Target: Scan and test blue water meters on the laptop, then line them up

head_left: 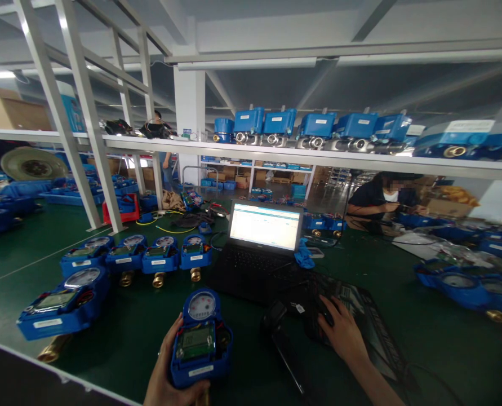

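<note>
My left hand (166,366) grips a blue water meter (202,369) from its left side and below, its round dial at the top and a small display on an exposed green board facing me. Part of a brass fitting shows under it. Over a black computer mouse (325,311) rests my right hand (343,332), its fingers curled on the mouse on a dark patterned mouse pad (369,316). Between the hands lies a black barcode scanner (282,344). Behind them stands an open laptop (263,228) with a lit screen; its text is too small to read.
Several similar blue meters (161,256) with brass fittings stand left of the laptop, and others (462,287) lie at the right. A shelf (251,148) spans above, carrying blue units. A co-worker (381,197) sits across the table at the right. A red bin (120,210) stands behind the left posts.
</note>
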A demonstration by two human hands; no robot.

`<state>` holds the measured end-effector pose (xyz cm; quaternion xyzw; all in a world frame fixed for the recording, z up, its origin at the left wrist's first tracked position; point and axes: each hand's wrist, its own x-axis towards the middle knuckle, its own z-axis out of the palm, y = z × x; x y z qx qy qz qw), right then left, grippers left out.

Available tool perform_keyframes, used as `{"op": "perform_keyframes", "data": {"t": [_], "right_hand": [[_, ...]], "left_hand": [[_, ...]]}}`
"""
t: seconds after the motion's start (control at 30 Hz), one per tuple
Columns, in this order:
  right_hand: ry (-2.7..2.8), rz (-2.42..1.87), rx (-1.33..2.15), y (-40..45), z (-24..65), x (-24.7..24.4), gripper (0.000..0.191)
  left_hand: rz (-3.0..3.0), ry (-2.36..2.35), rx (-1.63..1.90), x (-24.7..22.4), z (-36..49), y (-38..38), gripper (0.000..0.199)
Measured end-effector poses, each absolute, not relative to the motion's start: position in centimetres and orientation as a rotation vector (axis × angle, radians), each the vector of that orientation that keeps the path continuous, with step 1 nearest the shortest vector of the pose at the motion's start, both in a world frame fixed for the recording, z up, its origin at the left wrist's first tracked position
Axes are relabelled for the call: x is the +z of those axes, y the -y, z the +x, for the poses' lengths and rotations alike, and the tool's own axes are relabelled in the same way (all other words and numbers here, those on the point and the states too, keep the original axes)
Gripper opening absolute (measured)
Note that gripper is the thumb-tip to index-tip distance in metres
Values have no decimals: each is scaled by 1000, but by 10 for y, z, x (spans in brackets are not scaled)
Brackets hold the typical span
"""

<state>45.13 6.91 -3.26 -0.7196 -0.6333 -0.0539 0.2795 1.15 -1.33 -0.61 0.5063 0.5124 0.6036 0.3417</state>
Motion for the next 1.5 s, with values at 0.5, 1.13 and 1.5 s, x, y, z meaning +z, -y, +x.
{"op": "perform_keyframes", "data": {"t": [0.5,1.13,1.5], "right_hand": [[1686,-1942,-127,-68,449,-29,53],[1690,-1911,-126,-68,450,-30,52],[1681,-1962,-86,-66,446,-23,52]], "left_hand": [[1300,-1307,1606,-3,15,14,99],[1274,-1313,1566,-6,14,15,102],[1284,-1296,1581,-10,11,12,103]]}}
